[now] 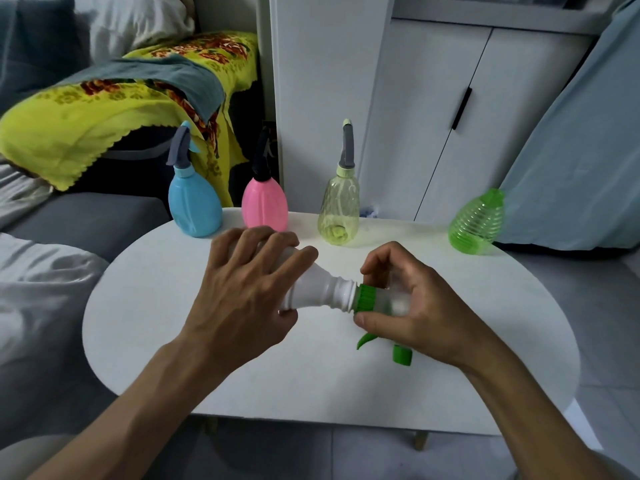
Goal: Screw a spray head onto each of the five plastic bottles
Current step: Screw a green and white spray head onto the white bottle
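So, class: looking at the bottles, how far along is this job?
Done: blue bottle, pink bottle and yellow bottle carry heads. In hand: left hand holds the white bottle; right hand fits the green spray head. Left: the green bottle, headless.

A white bottle [318, 289] lay tipped on its side near the table's centre, neck toward three o'clock, with a green-collared spray head [372, 299] at its mouth. Along the far edge stood a blue bottle [194, 202] at eleven o'clock, a pink one [265, 202] and a pale yellow one [338, 209] near twelve, each topped with a sprayer. A ribbed green bottle [477, 223] leaned at two o'clock, uncapped.
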Tool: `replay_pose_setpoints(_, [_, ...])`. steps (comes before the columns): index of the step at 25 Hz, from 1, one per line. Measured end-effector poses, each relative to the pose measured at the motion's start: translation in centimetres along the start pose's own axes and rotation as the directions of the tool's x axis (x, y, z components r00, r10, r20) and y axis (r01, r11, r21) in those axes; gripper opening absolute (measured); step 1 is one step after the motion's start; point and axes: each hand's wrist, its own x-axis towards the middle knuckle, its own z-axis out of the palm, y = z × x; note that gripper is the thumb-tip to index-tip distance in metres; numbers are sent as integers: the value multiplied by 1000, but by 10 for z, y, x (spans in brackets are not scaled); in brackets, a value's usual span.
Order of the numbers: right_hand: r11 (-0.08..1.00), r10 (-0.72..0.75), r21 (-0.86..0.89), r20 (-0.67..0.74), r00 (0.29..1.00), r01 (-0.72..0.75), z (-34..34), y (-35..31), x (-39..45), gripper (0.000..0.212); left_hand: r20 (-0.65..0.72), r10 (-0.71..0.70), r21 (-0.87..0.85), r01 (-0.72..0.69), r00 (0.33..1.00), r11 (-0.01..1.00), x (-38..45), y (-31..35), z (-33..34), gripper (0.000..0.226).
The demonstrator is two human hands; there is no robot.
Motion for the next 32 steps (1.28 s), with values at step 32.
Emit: replay_pose_setpoints(32, [478,113,877,-121,986,53,5,2,13,31,576,-55,-766,562,816,311,4,31,-4,61])
